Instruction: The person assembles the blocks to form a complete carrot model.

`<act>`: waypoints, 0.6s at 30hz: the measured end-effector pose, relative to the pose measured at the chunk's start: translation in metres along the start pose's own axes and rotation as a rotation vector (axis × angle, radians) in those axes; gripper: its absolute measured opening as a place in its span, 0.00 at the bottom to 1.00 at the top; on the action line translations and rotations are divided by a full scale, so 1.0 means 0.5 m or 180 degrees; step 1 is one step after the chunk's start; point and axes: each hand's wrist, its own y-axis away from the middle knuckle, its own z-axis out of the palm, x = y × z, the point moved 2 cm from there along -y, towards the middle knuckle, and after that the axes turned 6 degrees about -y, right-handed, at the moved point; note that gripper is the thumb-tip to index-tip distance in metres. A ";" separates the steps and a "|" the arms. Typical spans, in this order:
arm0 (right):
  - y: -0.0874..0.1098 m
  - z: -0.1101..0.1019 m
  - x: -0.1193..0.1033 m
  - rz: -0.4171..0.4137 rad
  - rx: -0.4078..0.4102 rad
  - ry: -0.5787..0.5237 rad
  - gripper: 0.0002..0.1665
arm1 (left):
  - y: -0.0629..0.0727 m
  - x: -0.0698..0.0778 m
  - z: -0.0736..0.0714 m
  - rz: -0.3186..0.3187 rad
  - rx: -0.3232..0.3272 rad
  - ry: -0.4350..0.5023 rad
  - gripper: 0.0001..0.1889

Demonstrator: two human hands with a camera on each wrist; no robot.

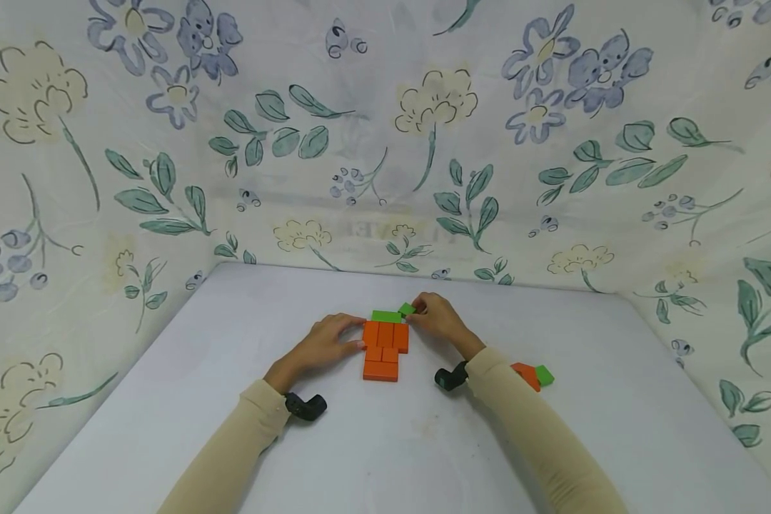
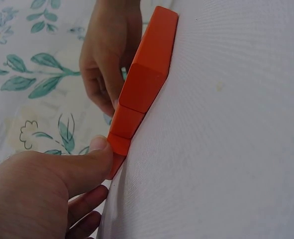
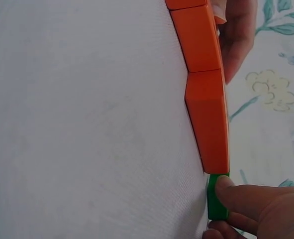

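Several orange blocks (image 1: 385, 335) lie flat against one another on the white table, with a green rectangular block (image 1: 386, 316) along their far edge. Thumb and index finger of my left hand (image 1: 326, 343) touch the left side of the orange group, fairly straight. At the far right corner, my right hand (image 1: 438, 316) pinches a small green block (image 1: 407, 309), which sits angled beside the green rectangle. In the right wrist view, the right thumb presses a green block (image 3: 216, 201) at the end of the orange row. The left wrist view shows the left thumb on an orange block's edge (image 2: 118, 145).
Beyond the right forearm lie another orange block (image 1: 527, 375), partly hidden by the sleeve, and a green block (image 1: 544, 375). Floral cloth (image 1: 373, 143) hangs behind and at both sides of the white table (image 1: 385, 457). Each wrist carries a black camera (image 1: 306, 407).
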 end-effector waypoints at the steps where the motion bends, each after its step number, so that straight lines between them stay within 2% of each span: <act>1: 0.000 0.000 0.000 -0.0014 -0.0001 0.0015 0.18 | 0.000 0.001 0.000 0.0000 0.0006 -0.0006 0.28; 18: -0.007 0.005 0.007 0.0005 -0.0020 0.0080 0.19 | 0.002 -0.002 0.000 -0.0024 -0.0023 0.0010 0.28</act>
